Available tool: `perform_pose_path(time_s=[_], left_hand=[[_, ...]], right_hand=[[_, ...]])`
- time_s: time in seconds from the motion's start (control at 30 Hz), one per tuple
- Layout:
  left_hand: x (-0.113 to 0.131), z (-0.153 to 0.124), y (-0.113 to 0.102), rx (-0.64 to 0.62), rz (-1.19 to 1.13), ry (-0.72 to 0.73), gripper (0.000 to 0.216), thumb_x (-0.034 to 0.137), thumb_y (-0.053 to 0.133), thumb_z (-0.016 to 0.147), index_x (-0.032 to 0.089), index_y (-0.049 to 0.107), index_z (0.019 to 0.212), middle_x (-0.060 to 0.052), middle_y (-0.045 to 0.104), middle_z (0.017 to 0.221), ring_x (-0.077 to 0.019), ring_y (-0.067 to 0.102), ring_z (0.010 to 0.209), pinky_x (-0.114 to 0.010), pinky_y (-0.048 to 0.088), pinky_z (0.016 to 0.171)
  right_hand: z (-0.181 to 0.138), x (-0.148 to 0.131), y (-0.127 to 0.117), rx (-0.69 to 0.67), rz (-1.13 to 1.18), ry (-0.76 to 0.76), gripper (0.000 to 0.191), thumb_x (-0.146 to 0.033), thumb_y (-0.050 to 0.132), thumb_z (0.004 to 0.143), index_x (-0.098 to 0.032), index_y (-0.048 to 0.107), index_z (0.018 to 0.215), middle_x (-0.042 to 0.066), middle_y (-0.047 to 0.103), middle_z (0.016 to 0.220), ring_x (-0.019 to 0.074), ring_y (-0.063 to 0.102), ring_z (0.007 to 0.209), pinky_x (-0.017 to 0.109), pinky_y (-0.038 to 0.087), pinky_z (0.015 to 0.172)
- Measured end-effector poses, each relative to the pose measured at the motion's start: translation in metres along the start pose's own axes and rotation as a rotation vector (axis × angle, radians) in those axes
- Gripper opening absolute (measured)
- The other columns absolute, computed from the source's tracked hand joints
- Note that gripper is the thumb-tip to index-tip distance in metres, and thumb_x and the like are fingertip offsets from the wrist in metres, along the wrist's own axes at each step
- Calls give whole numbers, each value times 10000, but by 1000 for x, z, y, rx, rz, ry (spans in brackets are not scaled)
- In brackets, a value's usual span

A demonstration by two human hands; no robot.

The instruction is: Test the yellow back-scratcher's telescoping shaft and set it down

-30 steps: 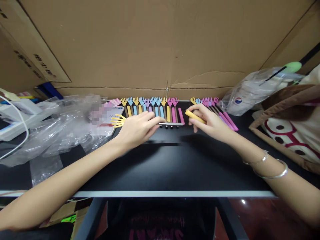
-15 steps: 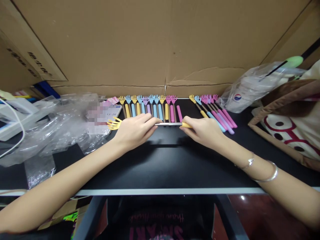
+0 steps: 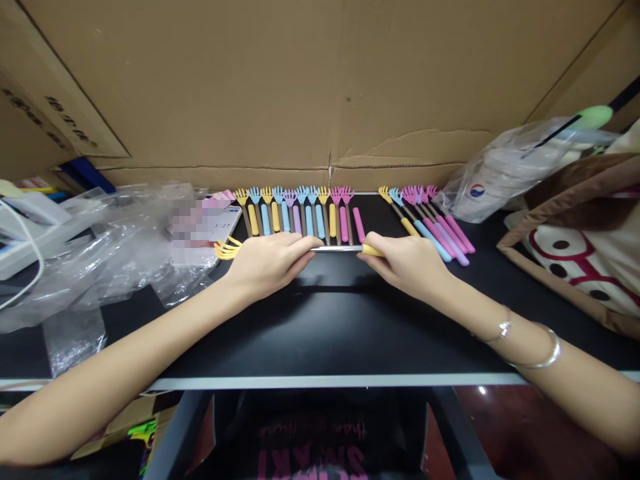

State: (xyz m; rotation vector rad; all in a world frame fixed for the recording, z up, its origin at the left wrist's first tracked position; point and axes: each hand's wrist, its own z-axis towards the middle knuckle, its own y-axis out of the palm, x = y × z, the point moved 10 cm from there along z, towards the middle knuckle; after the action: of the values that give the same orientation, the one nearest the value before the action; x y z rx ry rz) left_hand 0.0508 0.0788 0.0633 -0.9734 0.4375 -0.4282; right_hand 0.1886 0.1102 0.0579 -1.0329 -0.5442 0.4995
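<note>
A yellow back scratcher (image 3: pixel 338 249) with a bare metal rod lies level across both fists, above the black table. My left hand (image 3: pixel 273 263) is closed round it near the claw end, and the yellow claw sticks out to the left. Closed on its yellow handle is my right hand (image 3: pixel 407 260), which hides most of that handle. Behind them lies a row of back scratchers (image 3: pixel 301 213) in yellow, blue, purple and pink, claws toward the cardboard. A second, slanted group of back scratchers (image 3: pixel 430 227) lies to the right.
Crumpled clear plastic bags (image 3: pixel 135 247) and a phone (image 3: pixel 220 230) lie at the left. A bagged cup (image 3: pixel 493 190) and a brown-trimmed cloth bag (image 3: pixel 575 240) stand at the right. A cardboard wall (image 3: pixel 280 87) closes off the back. The table's pale front edge (image 3: pixel 330 381) runs below my forearms.
Both hands keep their grip on the yellow back scratcher and have hardly moved. The view has shifted slightly, and the phone's clock digits have changed.
</note>
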Motion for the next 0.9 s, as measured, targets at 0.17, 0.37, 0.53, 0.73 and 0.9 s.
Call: perform_pose_path(time_s=[0.17, 0.37, 0.53, 0.73, 0.9], left_hand=[[-2, 0, 3, -28, -13, 19, 346, 379, 315, 989, 250, 624, 1078, -4, 695, 836, -132, 646, 710, -219, 339, 483], [-2, -1, 1, 15, 25, 77, 357, 387, 323, 985, 273, 647, 1084, -5, 688, 811, -127, 638, 680, -217, 323, 471], [3, -2, -2, 40, 71, 151, 333, 391, 360, 977, 279, 658, 1080, 2, 637, 695, -122, 598, 621, -226, 268, 444], [6, -3, -7, 86, 85, 160, 323, 380, 378, 975, 272, 669, 1065, 3, 629, 681, -117, 590, 620, -232, 266, 450], [6, -3, -14, 149, 65, 119, 338, 384, 381, 974, 264, 688, 1045, 1, 631, 673, -114, 591, 603, -234, 282, 455]], right_hand=[[0, -3, 2, -29, 7, -29, 389, -450, 289, 960, -210, 552, 802, 23, 649, 657, 132, 560, 556, 258, 165, 501], [-1, -8, 5, -67, -24, -92, 330, -406, 336, 956, -210, 559, 813, 15, 661, 705, 122, 571, 578, 254, 162, 494], [-2, -16, 5, -79, -47, -169, 379, -405, 295, 972, -205, 571, 807, 16, 639, 674, 118, 566, 580, 257, 155, 491], [-2, -13, 8, -99, -2, -143, 342, -412, 335, 963, -207, 559, 807, 21, 662, 707, 128, 587, 603, 256, 176, 500], [-1, -5, 14, -157, 101, -27, 301, -446, 388, 939, -217, 526, 800, 9, 650, 685, 153, 579, 586, 247, 214, 518]])
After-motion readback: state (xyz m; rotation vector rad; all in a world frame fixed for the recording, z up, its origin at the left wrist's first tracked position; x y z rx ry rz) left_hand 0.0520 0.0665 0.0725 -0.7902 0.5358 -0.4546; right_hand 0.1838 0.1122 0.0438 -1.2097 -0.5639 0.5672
